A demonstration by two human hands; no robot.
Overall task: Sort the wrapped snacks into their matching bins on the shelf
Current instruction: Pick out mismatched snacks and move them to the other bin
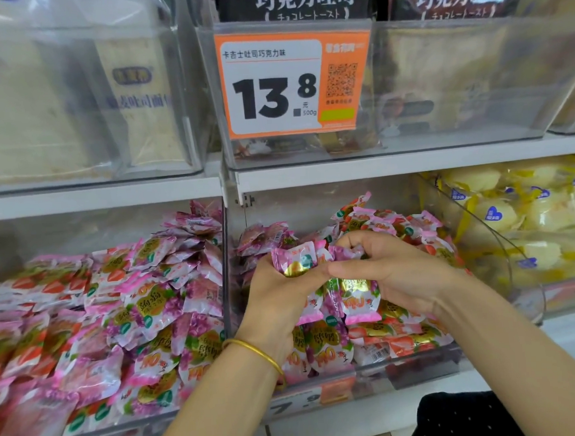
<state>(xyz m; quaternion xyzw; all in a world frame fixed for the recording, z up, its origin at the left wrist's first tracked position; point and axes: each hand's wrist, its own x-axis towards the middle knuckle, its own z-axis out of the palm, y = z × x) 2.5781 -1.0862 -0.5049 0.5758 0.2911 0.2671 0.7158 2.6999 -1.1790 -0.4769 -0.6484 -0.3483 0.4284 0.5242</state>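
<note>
Several wrapped snacks (295, 259) are bunched in our left hand (277, 298) and right hand (395, 272), fingers (364, 238) curled round them, above the middle bin (420, 367); flavours lie mixed inside it, so most sorting looks undone.

Bright even light — soft blur, bowed edges, bin-front glare

snack wrappers (157, 311): glossy plastic film | bins (441, 136): clear smooth plastic | bangle (256, 351): shiny metal

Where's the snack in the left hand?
Head view, centre: the left hand pinches the snack over the middle lower bin, beside the right hand, below the orange price tag.
</note>
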